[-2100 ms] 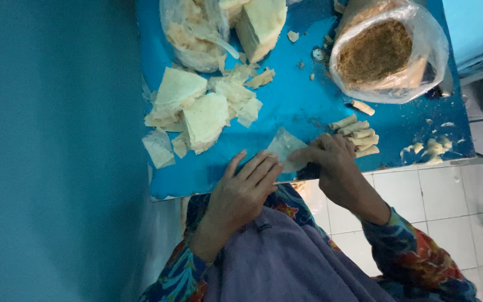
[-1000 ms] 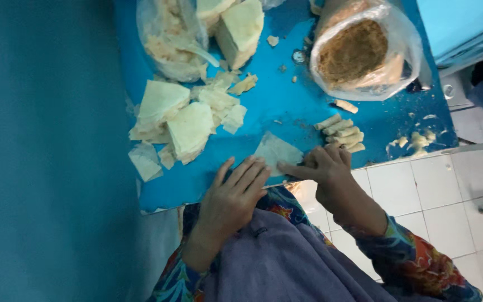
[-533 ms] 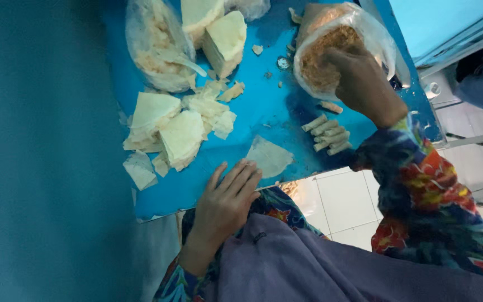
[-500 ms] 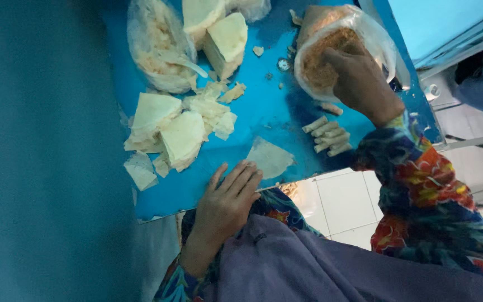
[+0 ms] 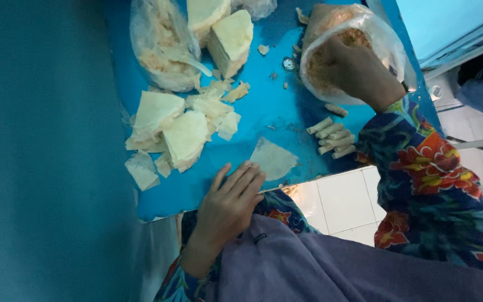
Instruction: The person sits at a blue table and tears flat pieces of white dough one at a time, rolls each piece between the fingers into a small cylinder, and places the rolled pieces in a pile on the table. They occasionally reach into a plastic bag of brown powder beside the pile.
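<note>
Blue worktop point(image 5: 286, 106) fills the middle of the scene, with a teal wall to one side and white floor tiles showing past its near edge. The left hand point(image 5: 231, 197) lies flat and open at that near edge, fingers spread, their tips touching the corner of a single thin wrapper sheet point(image 5: 274, 159) laid out on the blue surface. It has hardly shifted over the last couple of seconds. The right hand point(image 5: 358, 71) is what has changed: two seconds ago it was down beside the left, working at that same wrapper, and now it has gone up and into the clear plastic bag of crumbly brown filling point(image 5: 331, 53). Its fingers are buried in the filling, so I cannot tell whether they are pinched on a portion or loose. The wrapper is bare, with nothing on it.

Between the bag and the wrapper sits a small row of finished pale rolls point(image 5: 334, 136), lying side by side, with one more roll apart nearer the bag. Further left is a loose heap of stacked triangular wrappers point(image 5: 177, 126), some torn scraps around it. Beyond that, a second clear bag point(image 5: 160, 47) holds more pale material, and a thick wedge-shaped wrapper block point(image 5: 230, 40) stands just beside it.
</note>
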`<state>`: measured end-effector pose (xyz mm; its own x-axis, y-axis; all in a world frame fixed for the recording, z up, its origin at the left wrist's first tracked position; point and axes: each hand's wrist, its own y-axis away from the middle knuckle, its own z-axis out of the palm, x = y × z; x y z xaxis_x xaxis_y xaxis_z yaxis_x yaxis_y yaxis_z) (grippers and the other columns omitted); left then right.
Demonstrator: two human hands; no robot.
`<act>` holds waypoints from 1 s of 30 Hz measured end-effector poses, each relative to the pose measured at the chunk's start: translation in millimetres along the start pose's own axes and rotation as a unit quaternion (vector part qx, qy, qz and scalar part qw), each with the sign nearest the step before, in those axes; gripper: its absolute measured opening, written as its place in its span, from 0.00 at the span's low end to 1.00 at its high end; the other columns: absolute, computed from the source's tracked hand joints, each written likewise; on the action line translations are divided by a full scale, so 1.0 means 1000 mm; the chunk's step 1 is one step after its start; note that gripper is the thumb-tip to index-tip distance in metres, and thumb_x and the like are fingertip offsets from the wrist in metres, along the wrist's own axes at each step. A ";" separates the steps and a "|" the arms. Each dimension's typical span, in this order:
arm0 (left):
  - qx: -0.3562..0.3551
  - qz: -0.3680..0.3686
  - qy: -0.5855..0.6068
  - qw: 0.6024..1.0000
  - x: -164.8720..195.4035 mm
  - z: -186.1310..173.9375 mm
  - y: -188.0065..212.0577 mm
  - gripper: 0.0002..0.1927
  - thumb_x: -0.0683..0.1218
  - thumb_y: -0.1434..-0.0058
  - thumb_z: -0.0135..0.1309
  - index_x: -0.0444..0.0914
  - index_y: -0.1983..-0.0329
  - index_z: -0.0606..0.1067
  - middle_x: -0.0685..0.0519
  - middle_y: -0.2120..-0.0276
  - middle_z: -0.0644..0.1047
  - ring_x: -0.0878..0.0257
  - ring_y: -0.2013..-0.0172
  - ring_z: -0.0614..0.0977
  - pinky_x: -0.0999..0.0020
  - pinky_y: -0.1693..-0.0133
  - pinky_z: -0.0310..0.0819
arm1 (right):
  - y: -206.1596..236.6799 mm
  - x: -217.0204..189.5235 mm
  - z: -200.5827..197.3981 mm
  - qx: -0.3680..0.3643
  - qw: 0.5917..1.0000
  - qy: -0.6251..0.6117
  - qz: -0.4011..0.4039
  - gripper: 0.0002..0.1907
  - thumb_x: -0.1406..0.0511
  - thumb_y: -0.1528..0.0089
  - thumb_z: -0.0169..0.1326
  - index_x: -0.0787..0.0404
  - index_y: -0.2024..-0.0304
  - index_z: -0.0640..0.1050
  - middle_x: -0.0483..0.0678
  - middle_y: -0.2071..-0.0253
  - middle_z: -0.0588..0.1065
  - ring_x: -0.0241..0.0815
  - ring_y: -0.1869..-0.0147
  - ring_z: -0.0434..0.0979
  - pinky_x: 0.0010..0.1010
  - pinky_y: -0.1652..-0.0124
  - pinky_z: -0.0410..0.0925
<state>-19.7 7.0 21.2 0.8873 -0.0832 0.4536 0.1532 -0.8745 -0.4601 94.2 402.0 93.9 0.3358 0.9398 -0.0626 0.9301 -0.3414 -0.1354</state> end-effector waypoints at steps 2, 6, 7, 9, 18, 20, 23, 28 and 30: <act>0.011 -0.016 0.021 1.000 0.003 -0.004 0.000 0.22 0.49 0.33 0.57 0.39 0.38 0.74 0.47 0.38 0.75 0.51 0.34 0.73 0.46 0.34 0.63 | -0.003 -0.008 0.006 0.004 1.000 -0.006 0.000 0.17 0.67 0.30 0.58 0.62 0.41 0.70 0.64 0.60 0.79 0.64 0.57 0.82 0.52 0.57 0.75; 0.084 -0.103 0.059 0.989 0.009 -0.012 -0.005 0.16 0.43 0.31 0.56 0.38 0.42 0.75 0.45 0.42 0.77 0.48 0.41 0.78 0.52 0.42 0.74 | -0.005 -0.020 0.007 0.041 0.998 0.014 -0.041 0.28 0.67 0.39 0.63 0.67 0.39 0.67 0.67 0.64 0.78 0.67 0.60 0.81 0.52 0.61 0.74; 0.110 -0.136 0.063 0.983 0.011 -0.013 -0.006 0.14 0.42 0.31 0.57 0.37 0.43 0.75 0.44 0.43 0.77 0.47 0.44 0.79 0.54 0.45 0.77 | -0.004 -0.022 0.007 0.037 0.998 0.011 -0.047 0.32 0.67 0.41 0.64 0.69 0.39 0.65 0.68 0.65 0.77 0.67 0.62 0.81 0.52 0.62 0.74; 0.115 -0.154 0.072 0.979 0.012 -0.013 -0.012 0.14 0.42 0.32 0.58 0.34 0.46 0.74 0.42 0.47 0.76 0.46 0.48 0.79 0.53 0.51 0.76 | -0.003 -0.024 0.007 0.035 0.998 0.028 -0.035 0.30 0.67 0.40 0.65 0.68 0.41 0.66 0.67 0.65 0.78 0.67 0.62 0.81 0.52 0.62 0.74; 0.116 -0.187 0.090 0.971 0.017 -0.019 -0.021 0.14 0.43 0.39 0.63 0.33 0.54 0.73 0.41 0.51 0.73 0.43 0.51 0.77 0.50 0.53 0.74 | 0.006 0.003 -0.010 0.074 0.995 -0.053 -0.029 0.20 0.65 0.31 0.65 0.65 0.43 0.70 0.62 0.54 0.80 0.58 0.52 0.83 0.44 0.52 0.76; 0.111 -0.184 0.092 0.972 0.017 -0.018 -0.022 0.14 0.42 0.39 0.63 0.32 0.55 0.72 0.41 0.51 0.72 0.43 0.51 0.77 0.51 0.53 0.73 | 0.009 -0.002 -0.021 0.045 0.991 -0.121 0.020 0.18 0.65 0.31 0.64 0.64 0.45 0.72 0.60 0.53 0.80 0.54 0.51 0.83 0.41 0.51 0.76; 0.110 -0.184 0.096 0.972 0.016 -0.016 -0.023 0.13 0.42 0.38 0.62 0.33 0.56 0.72 0.41 0.51 0.72 0.44 0.51 0.77 0.51 0.54 0.73 | 0.018 -0.032 -0.035 -0.033 0.956 -0.280 0.076 0.17 0.66 0.35 0.62 0.63 0.47 0.72 0.54 0.53 0.78 0.47 0.49 0.82 0.36 0.51 0.75; 0.120 -0.196 0.103 0.968 0.018 -0.012 -0.022 0.10 0.41 0.37 0.61 0.34 0.58 0.72 0.43 0.52 0.72 0.45 0.50 0.77 0.51 0.52 0.74 | 0.043 -0.126 -0.028 -0.156 0.838 -0.520 0.058 0.10 0.69 0.35 0.58 0.59 0.57 0.69 0.46 0.60 0.78 0.40 0.54 0.81 0.33 0.53 0.76; 0.111 -0.200 0.101 0.968 0.018 -0.011 -0.022 0.08 0.41 0.35 0.60 0.34 0.58 0.72 0.43 0.53 0.72 0.46 0.51 0.78 0.51 0.53 0.75 | 0.053 -0.159 -0.020 -0.131 0.895 -0.426 -0.026 0.10 0.69 0.36 0.60 0.60 0.58 0.70 0.48 0.62 0.77 0.42 0.57 0.80 0.34 0.57 0.74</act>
<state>-12.0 19.8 47.8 0.6381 0.1284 0.7592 0.5760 -0.7340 -0.3599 93.5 235.0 116.0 0.1598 0.5662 -0.8086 0.9817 -0.1770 0.0701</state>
